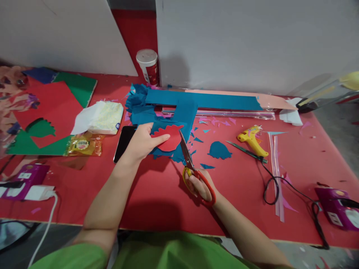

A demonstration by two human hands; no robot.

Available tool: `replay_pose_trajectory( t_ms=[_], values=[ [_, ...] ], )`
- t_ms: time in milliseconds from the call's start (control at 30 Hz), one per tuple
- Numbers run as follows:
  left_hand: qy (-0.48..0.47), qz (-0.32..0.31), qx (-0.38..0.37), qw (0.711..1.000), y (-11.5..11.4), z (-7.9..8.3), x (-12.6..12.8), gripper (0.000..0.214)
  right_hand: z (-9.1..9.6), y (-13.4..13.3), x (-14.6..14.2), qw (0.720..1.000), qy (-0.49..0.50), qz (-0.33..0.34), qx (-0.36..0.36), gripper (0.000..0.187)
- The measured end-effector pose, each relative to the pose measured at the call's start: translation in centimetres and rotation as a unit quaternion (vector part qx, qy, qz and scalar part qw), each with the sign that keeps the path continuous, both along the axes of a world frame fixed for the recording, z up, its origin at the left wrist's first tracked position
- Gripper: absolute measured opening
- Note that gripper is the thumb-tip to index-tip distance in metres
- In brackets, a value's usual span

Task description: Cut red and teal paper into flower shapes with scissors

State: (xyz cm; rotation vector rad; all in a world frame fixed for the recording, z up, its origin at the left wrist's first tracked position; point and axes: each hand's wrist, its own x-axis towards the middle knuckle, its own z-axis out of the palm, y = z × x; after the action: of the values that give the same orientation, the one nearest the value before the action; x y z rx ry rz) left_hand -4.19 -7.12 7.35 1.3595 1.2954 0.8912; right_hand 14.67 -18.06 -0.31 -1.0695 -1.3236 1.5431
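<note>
My left hand [143,141] pinches a red paper cutout [169,139] with a jagged upper edge, its thumb lying on top. Blue paper [190,114] lies beneath and around the cutout. In my right hand [200,185] is a pair of scissors [187,153] with one red and one yellow handle loop. The scissor blades point up and away, their tips at the right edge of the red cutout. A scalloped blue paper cutout [220,150] rests on the table to the right, among small blue scraps.
On the right are a yellow glue gun [254,140], a craft knife [244,150], clear strips [276,175] and a purple power strip [336,207]. On the left are a phone [123,144], tissues [108,116] and red paper [53,108]. A lidded cup [148,67] stands at the back.
</note>
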Motion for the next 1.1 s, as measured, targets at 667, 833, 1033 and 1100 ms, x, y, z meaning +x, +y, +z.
replay_pose_trajectory(
  t_ms=[667, 833, 1033, 1100],
  values=[
    [-0.003, 0.015, 0.007, 1.000, 0.0, -0.2, 0.0, 0.031, -0.1, 0.2, 0.0, 1.000, 0.002, -0.006, 0.021, 0.045],
    [-0.015, 0.002, 0.015, 1.000, 0.0, -0.4, 0.1, 0.031, -0.3, 0.2, 0.1, 1.000, -0.002, -0.001, 0.013, 0.044],
    [-0.016, 0.008, 0.021, 1.000, 0.0, -0.5, 0.2, 0.030, -0.6, 0.1, 0.1, 1.000, -0.019, -0.009, 0.024, 0.045],
    [-0.018, 0.009, 0.019, 1.000, 0.1, -0.5, 0.1, 0.029, -0.8, 0.1, 0.1, 0.999, -0.022, -0.014, 0.030, 0.045]
  ],
)
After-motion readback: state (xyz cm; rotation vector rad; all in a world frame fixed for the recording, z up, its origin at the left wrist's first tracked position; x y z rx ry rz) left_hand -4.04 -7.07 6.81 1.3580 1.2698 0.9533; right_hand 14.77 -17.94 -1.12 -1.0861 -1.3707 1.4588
